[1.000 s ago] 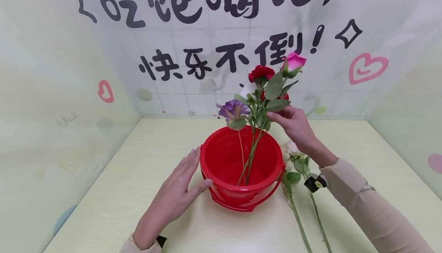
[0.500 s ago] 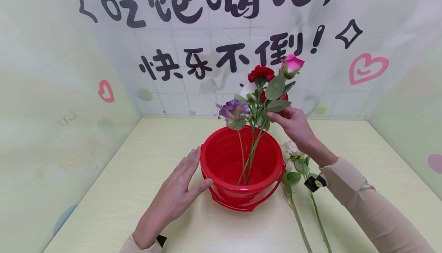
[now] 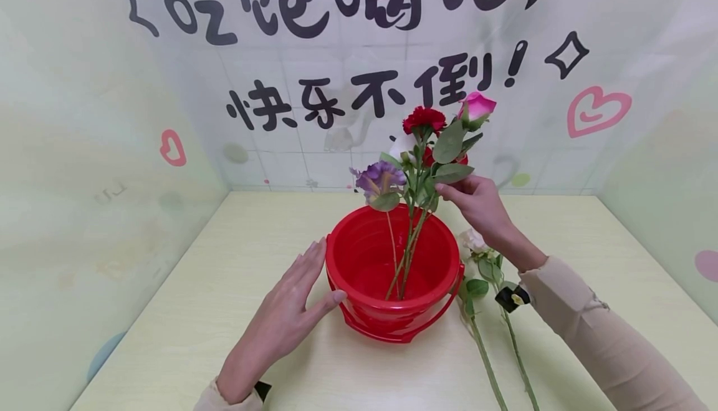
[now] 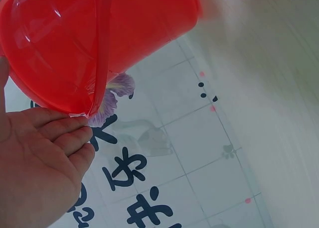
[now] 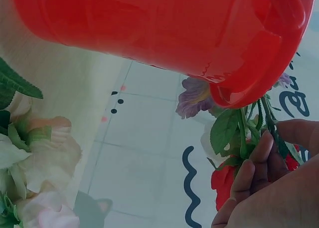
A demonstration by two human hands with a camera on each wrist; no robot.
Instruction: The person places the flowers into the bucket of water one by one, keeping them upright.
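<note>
A red bucket point(image 3: 370, 305) stands on the table with several artificial flowers upright and leaning inside. They include a purple flower point(image 3: 380, 178), a red carnation point(image 3: 424, 119) and a pink rose point(image 3: 477, 108), the tallest at the right. My right hand point(image 3: 482, 206) pinches the pink rose's stem between thumb and fingers above the bucket's rim; a white bloom and another red one show partly behind the leaves. In the right wrist view, the fingers point(image 5: 260, 148) close round a green stem. My left hand point(image 3: 286, 305) rests with straight fingers against the bucket's left side.
To the right of the bucket, pale roses point(image 3: 475, 241) lie on the table point(image 3: 252, 242), their long stems pointing toward me. The bucket's handle point(image 3: 443, 314) hangs down at its front right. A printed sheet point(image 3: 336, 68) covers the back wall, and side walls enclose the table.
The pink rose's head has dipped slightly and tilted a little. My right hand keeps its grip almost in place; the left hand and bucket have barely moved.
</note>
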